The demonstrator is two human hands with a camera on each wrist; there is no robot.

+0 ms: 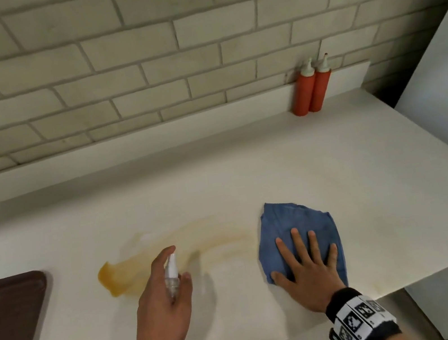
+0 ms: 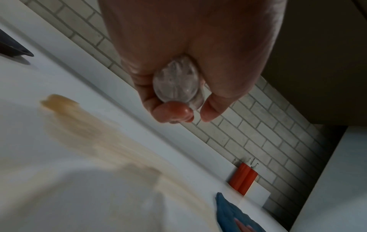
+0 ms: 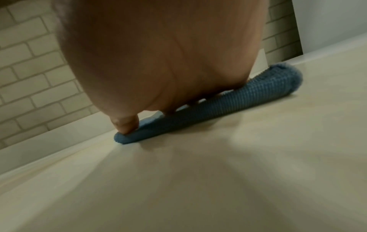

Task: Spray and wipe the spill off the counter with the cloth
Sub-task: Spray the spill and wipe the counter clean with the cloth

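Head view shows the flat-fingered right hand [image 1: 307, 268] pressing the soft, limp blue cloth [image 1: 294, 226] near the counter's [image 1: 334, 163] front edge, best held under a spread palm, while the left hand [image 1: 162, 302] clamps the light small clear spray bottle [image 1: 172, 276]

Ribbed blue cloth [image 3: 244, 100], clear plastic spray bottle [image 2: 176, 83], smooth matt counter [image 1: 335, 169].

Head view looks down on the counter [image 1: 247, 172]; both wrist views sit close, low, facing the brick wall [image 3: 29, 70].
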